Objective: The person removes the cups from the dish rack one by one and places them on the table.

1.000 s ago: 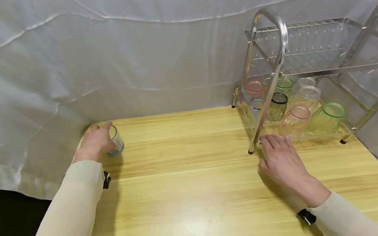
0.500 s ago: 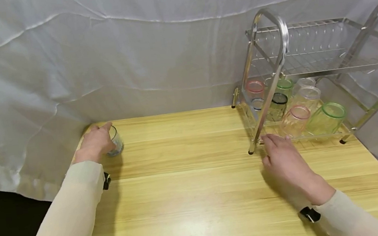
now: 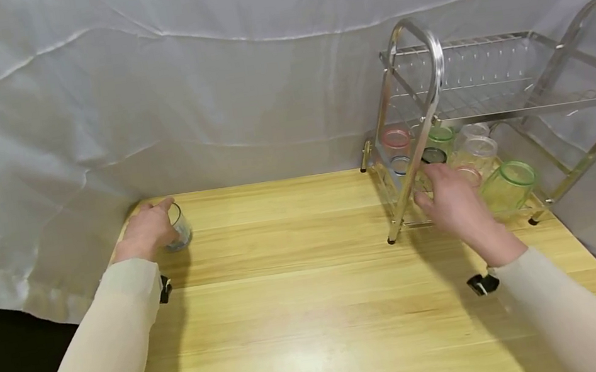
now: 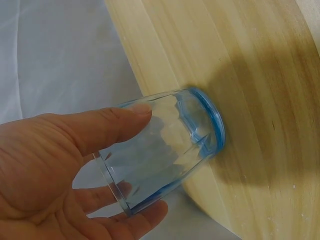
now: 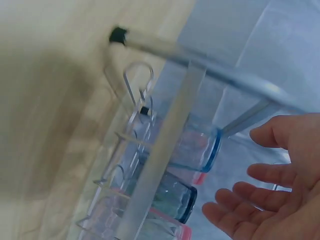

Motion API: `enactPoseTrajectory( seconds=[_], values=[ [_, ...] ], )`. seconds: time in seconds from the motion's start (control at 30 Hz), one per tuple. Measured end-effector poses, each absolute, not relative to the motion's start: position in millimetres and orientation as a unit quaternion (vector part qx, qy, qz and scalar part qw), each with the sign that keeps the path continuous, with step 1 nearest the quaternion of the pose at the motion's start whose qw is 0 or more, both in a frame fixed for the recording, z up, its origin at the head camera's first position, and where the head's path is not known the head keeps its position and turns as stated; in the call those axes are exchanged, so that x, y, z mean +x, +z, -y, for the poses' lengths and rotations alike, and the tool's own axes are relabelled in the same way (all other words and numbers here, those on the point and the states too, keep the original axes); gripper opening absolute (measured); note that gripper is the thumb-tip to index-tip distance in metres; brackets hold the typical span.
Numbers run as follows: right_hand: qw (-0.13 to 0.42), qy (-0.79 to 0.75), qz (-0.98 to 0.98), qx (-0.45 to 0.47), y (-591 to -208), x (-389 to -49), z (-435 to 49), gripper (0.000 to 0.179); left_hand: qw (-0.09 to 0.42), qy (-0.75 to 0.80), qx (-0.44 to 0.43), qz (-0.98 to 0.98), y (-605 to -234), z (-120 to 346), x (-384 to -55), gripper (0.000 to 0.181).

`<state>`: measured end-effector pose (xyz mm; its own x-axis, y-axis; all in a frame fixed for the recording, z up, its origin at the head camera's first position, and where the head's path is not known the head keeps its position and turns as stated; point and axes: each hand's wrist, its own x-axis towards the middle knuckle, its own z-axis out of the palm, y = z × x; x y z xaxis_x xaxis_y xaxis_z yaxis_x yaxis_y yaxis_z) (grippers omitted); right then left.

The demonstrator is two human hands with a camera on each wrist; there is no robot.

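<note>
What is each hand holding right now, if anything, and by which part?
The left hand holds the blue-tinted clear glass by its side wall, near the upper end. The right hand holds nothing.

A long, plain, cream-coloured left sleeve (image 3: 106, 346) and a matching right sleeve (image 3: 567, 307) are worn, each with a small, angular black fitting (image 3: 482, 284) at its end.

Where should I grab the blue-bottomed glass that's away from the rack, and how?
Probably around its upper sides, from the left, where the left hand holds the glass. Its blue base points down, and its round shape offers opposite sides to pinch.
</note>
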<state>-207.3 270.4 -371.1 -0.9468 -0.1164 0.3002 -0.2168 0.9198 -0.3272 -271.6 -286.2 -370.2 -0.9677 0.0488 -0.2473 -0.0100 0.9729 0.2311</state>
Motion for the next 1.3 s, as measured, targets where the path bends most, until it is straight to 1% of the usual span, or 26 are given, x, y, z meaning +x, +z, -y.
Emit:
enactPoseTrajectory(
  seconds=[0.13,0.27,0.4,0.5,0.67,0.77,0.87,1.07,1.3],
  values=[
    [0.135,0.179,0.972,0.076,-367,-229,-272,0.045,0.126,0.114,0.018,-0.985,-370,288,-272,0.095],
    [0.128,0.180,0.970,0.105,-366,-249,-273,0.046,0.126,0.110,0.022,-0.986,-369,288,-273,0.095],
    [0.132,0.164,0.970,0.123,-369,-263,-274,0.040,0.128,0.105,0.021,-0.986,-368,288,-274,0.095],
    [0.114,0.179,0.970,0.115,-371,-269,-273,0.047,0.131,0.105,0.020,-0.986,-368,288,-274,0.095],
    [0.067,0.220,0.970,0.081,-373,-271,-272,0.052,0.137,0.107,0.016,-0.985,-369,287,-274,0.094],
    [0.052,0.213,0.971,0.092,-374,-271,-271,0.057,0.135,0.107,0.017,-0.985,-368,287,-274,0.094],
    [0.055,0.200,0.971,0.116,-376,-270,-270,0.060,0.132,0.107,0.020,-0.985,-367,287,-275,0.094],
    [0.079,0.158,0.972,0.158,-377,-268,-270,0.053,0.136,0.105,0.020,-0.985,-366,287,-274,0.094],
    [0.081,0.178,0.970,0.146,-378,-267,-268,0.046,0.137,0.110,0.014,-0.984,-367,287,-274,0.094]
  ],
)
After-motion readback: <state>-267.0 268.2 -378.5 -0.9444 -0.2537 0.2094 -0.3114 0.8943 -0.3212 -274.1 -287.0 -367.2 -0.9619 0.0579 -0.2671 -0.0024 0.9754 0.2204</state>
